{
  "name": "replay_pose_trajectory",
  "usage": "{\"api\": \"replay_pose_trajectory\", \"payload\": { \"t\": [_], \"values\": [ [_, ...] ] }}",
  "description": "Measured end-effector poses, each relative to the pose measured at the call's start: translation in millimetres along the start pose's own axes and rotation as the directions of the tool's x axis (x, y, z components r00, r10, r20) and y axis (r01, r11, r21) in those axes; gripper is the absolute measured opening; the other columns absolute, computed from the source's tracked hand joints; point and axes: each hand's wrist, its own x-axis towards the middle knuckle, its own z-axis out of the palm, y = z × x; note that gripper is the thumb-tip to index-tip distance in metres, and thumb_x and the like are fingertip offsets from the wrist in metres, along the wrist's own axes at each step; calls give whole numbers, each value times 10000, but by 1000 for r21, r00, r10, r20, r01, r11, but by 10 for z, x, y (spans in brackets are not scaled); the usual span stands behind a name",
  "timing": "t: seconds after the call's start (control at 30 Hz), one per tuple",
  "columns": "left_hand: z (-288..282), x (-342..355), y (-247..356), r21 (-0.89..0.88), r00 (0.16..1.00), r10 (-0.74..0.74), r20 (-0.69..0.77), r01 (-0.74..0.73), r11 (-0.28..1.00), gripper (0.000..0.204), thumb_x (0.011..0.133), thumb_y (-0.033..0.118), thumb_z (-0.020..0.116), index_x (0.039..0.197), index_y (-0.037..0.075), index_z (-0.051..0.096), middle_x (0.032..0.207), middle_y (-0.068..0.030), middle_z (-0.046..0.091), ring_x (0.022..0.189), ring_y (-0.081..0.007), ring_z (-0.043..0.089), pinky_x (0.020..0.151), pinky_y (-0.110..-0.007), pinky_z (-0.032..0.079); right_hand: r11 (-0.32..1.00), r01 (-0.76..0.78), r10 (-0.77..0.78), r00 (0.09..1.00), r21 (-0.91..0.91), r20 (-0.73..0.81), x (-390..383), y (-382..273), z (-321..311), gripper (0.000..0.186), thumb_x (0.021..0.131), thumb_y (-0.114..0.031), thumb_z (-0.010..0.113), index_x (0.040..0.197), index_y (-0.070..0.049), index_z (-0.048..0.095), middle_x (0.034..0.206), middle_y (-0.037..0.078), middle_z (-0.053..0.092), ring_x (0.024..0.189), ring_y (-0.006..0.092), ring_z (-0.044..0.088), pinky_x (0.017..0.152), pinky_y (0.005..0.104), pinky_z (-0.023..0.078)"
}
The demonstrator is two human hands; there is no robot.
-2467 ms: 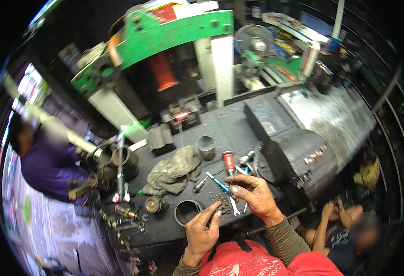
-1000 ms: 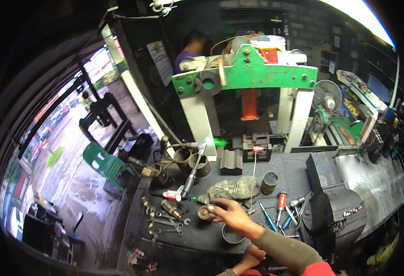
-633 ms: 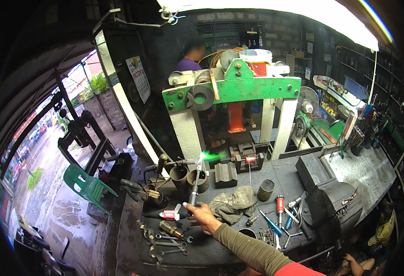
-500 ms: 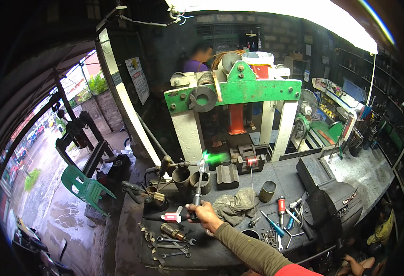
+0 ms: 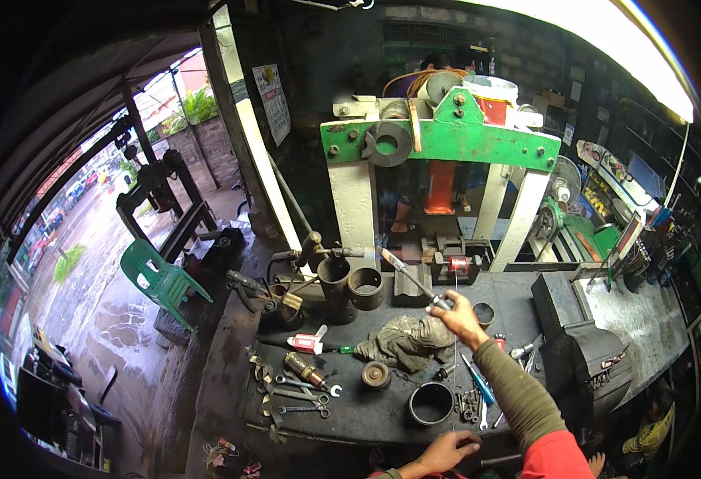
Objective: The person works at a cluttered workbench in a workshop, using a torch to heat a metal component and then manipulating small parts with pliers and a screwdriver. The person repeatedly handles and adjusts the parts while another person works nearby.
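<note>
My right hand (image 5: 461, 321) grips the dark handle of a soldering iron (image 5: 409, 274) over the bench. Its long shaft slants up and left, and its tip is beside the nozzle of a torch (image 5: 310, 246). No flame shows at that nozzle. Below the iron lies a crumpled grey rag (image 5: 408, 342). My left hand (image 5: 445, 453) is low at the bench's front edge, fingers loosely stretched out and nothing seen in them. A dark open cup (image 5: 431, 403) stands just beyond it, and a round brown capped part (image 5: 376, 375) sits to the cup's left.
Metal cans (image 5: 365, 289) stand behind the rag. Several wrenches (image 5: 302, 399) lie at the left, and a blue-handled screwdriver (image 5: 479, 380) at the right. A red spool (image 5: 459, 264) sits near a green-and-white press frame (image 5: 446, 136). A person is partly visible behind the frame.
My right hand has moved right with the soldering iron, away from the torch nozzle. The green flame is no longer visible. My left hand has come into view, and the whole view has shifted.
</note>
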Motion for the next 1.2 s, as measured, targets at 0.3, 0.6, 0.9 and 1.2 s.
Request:
{"api": "replay_pose_trajectory", "payload": {
  "t": [0.3, 0.6, 0.9, 1.2],
  "values": [
    [-480, -208, 1288, -405, 873, 231, -430, -415, 815, 196, 1012, 62, 649, 1186, -23, 677, 967, -79, 722, 860, -136, 706, 792, -295, 597, 951, 19, -49, 995, 308, 92, 171, 520, 116, 385, 838, -200, 837, 1121, 13, 687, 892, 54, 676, 830, 173, 590, 787, 329, 490],
    [-1938, 115, 2042, 572, 279, 537, -796, 56, 818, 181, 942, 126, 733, 1077, 12, 771, 870, -134, 740, 682, -195, 672, 622, -324, 510, 982, 6, 10, 996, 189, -85, 292, 496, 520, 323, 807, -228, 836, 1033, -30, 717, 770, 12, 616, 725, 134, 537, 678, 312, 444],
    [-2826, 597, 1781, 707, 225, 679, -699, 360, 609, 200, 915, 141, 680, 1033, 3, 765, 906, -183, 733, 776, -336, 699, 715, -414, 550, 974, -7, 22, 998, 227, -65, 367, 572, 612, 315, 789, -232, 797, 1044, -57, 739, 747, 41, 648, 703, 154, 590, 676, 330, 469],
    [-3183, 972, 1854, 793, 359, 726, -587, 437, 425, 209, 890, 179, 665, 982, 17, 761, 880, -186, 723, 804, -380, 706, 719, -452, 551, 948, 40, -15, 997, 315, -80, 423, 675, 660, 292, 766, -159, 801, 1024, -34, 747, 729, 5, 638, 662, 112, 556, 623, 294, 442]
  ]
}}
